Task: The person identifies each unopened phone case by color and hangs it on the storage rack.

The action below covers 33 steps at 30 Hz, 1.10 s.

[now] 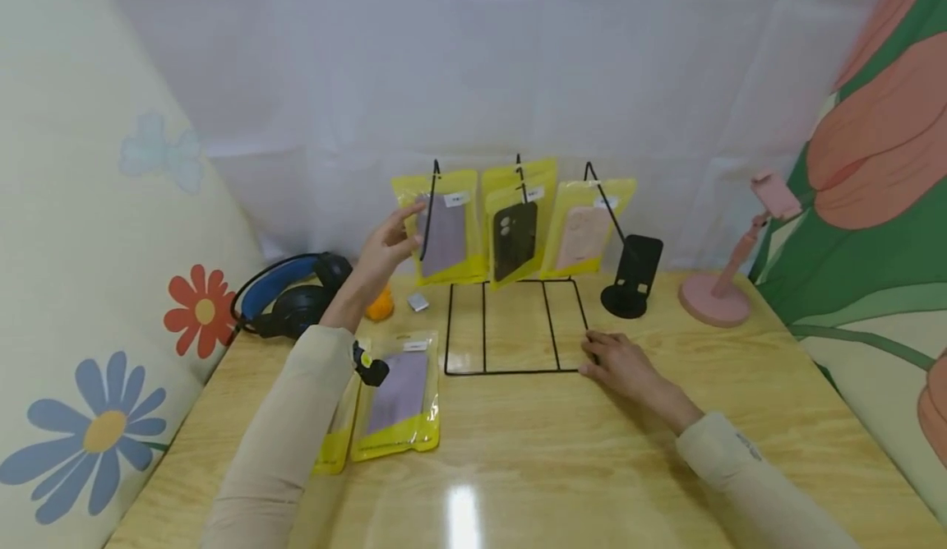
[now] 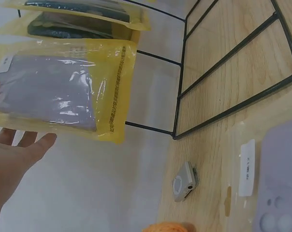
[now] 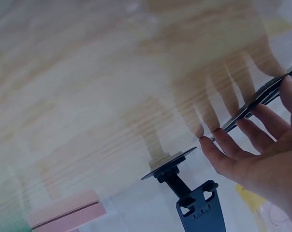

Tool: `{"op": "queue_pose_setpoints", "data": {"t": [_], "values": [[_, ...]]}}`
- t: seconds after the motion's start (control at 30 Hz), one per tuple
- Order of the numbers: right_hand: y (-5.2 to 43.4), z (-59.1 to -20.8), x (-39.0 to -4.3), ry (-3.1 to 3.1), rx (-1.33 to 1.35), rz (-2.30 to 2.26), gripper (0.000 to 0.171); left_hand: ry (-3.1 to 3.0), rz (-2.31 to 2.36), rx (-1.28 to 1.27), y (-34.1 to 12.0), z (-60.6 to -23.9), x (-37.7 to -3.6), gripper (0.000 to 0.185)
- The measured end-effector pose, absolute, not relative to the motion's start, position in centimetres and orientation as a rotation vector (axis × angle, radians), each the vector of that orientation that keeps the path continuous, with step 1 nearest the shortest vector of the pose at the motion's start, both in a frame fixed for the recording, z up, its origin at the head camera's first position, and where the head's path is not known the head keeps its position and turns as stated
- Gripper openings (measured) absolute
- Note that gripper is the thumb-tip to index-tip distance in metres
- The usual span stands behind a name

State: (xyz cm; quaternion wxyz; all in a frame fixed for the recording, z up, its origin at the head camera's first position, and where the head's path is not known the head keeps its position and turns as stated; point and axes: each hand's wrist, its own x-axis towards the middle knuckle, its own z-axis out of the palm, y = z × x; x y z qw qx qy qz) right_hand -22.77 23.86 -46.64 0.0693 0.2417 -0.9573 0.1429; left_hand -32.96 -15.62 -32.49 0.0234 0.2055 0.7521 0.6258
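Note:
My left hand (image 1: 388,241) is at the left edge of a yellow-edged clear pouch with a lilac phone case (image 1: 446,232), which hangs on the left hook of a black wire display rack (image 1: 484,327). Its index fingertip lies against the pouch, and its thumb is lower, beside the edge. In the left wrist view the pouch (image 2: 49,92) spans the space above the fingers. My right hand (image 1: 625,368) holds the front right corner of the rack's base, thumb and fingers on the wire (image 3: 262,94). A pouched black case (image 1: 515,241) and a pink one (image 1: 580,237) hang alongside.
Two more pouches lie on the table at front left, one with a lilac case (image 1: 399,389). Behind them are headphones (image 1: 296,306), an orange ball-like thing (image 1: 381,306) and a small silver device (image 1: 418,302). A black phone stand (image 1: 638,265) and a pink stand (image 1: 716,298) are at right.

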Motion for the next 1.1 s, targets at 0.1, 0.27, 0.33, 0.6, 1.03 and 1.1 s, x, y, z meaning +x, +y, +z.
{"op": "queue_pose_setpoints", "data": {"t": [0.1, 0.27, 0.33, 0.6, 1.03, 1.1], "values": [[23.7, -46.7, -22.9, -2.888, 0.722, 0.428, 0.047, 2.31, 1.905, 0.604, -15.7, -32.1, -32.6, 0.054], [23.5, -46.7, -23.1, -2.876, 0.73, 0.437, 0.047, 2.291, 2.01, 0.51, -17.4, -32.2, -32.2, 0.054], [23.5, -46.6, -23.1, -2.873, 0.725, 0.437, 0.047, 2.358, 2.013, 0.47, -18.5, -32.7, -31.8, 0.052], [24.1, -46.0, -23.3, -2.875, 0.68, 0.41, 0.047, 2.928, 1.24, 0.558, -21.7, -36.4, -27.0, 0.039], [25.1, -45.8, -23.1, -2.844, 0.699, 0.403, 0.046, 2.898, 0.411, -0.008, -25.7, -40.3, -21.1, 0.097], [25.1, -45.9, -23.1, -2.834, 0.708, 0.401, 0.046, 2.903, 0.404, 0.002, -25.8, -40.8, -20.8, 0.097]]}}
